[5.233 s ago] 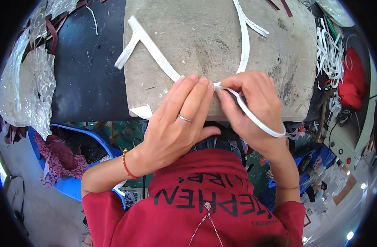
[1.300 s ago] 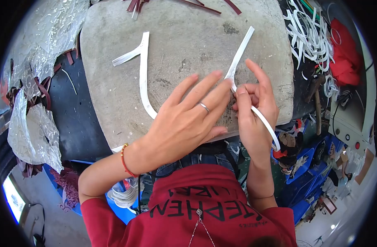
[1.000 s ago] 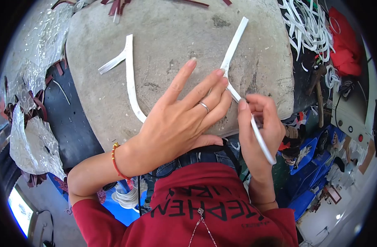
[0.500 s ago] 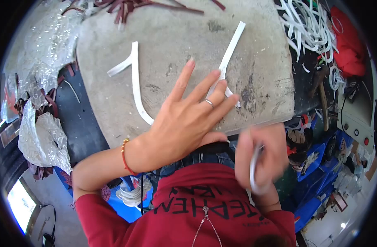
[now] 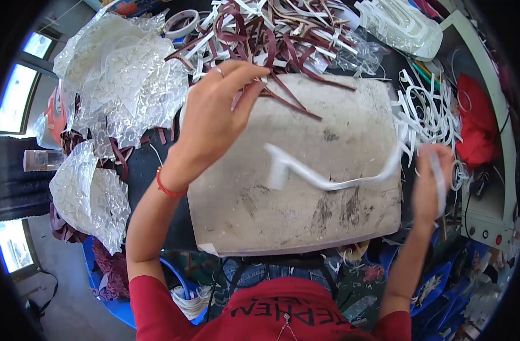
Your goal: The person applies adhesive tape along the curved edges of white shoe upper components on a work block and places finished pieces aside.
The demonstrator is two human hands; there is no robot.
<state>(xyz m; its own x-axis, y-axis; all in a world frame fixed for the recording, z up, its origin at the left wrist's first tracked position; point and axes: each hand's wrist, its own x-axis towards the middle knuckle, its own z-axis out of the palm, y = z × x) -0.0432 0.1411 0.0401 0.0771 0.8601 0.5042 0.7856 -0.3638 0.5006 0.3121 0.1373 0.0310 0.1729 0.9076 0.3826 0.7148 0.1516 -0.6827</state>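
Note:
My left hand (image 5: pixel 214 116), with a ring and a red bracelet, reaches to the near edge of a tangled pile of maroon and white strips (image 5: pixel 274 34). Its thumb and fingers are pinched together; what lies between them is too small to make out. My right hand (image 5: pixel 430 184), smeared by motion, is at the board's right side with a narrow white strip (image 5: pixel 439 182) along it. A forked white strip (image 5: pixel 328 185), also blurred, spans the grey board (image 5: pixel 294 221). Its right end lies near the white strip heap (image 5: pixel 427 113), short of my right hand.
Clear patterned plastic sheets (image 5: pixel 123 85) lie at the left, near a tape roll (image 5: pixel 181 24). At the right are red cloth (image 5: pixel 479 122) and a pale machine housing (image 5: pixel 493 210). Blue bins (image 5: pixel 436 284) stand below the table.
My left hand has left the forked strip and moved up to the pile. My right hand has moved up and right. The forked strip has shifted and blurred; the view now takes in more of the table.

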